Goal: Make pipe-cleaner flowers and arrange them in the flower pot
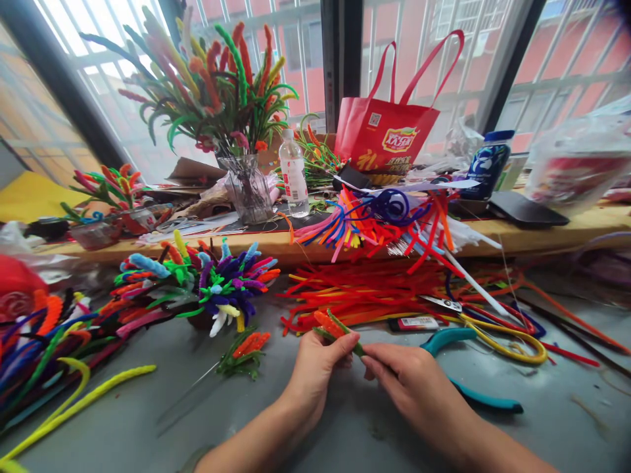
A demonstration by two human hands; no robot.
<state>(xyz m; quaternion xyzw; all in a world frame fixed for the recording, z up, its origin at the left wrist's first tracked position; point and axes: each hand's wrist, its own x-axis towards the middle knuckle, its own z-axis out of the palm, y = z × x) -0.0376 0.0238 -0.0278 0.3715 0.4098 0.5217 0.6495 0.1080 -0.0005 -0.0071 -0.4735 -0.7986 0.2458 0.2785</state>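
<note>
Between the fingers of my left hand (pixel 323 361) is a small orange and green pipe-cleaner flower (pixel 331 323), its tip pointing up and to the left. My right hand (pixel 409 374) pinches the green lower end of the same flower, close beside the left fingertips. A second orange and green pipe-cleaner flower (pixel 251 345) on a thin wire stem lies on the grey table to the left. Teal-handled pliers (pixel 486 397) rest just right of my right hand, partly hidden by it. Yellow-handled scissors (pixel 513 341) lie behind them.
Red and orange pipe cleaners (pixel 365 292) are heaped beneath the wooden ledge (pixel 315 244). A multicoloured pipe-cleaner bunch (pixel 211 279) stands left. On the ledge are a glass vase (pixel 249 190) of pipe-cleaner flowers, a water bottle (pixel 294 174), a red bag (pixel 384 135) and a blue bottle (pixel 488 164).
</note>
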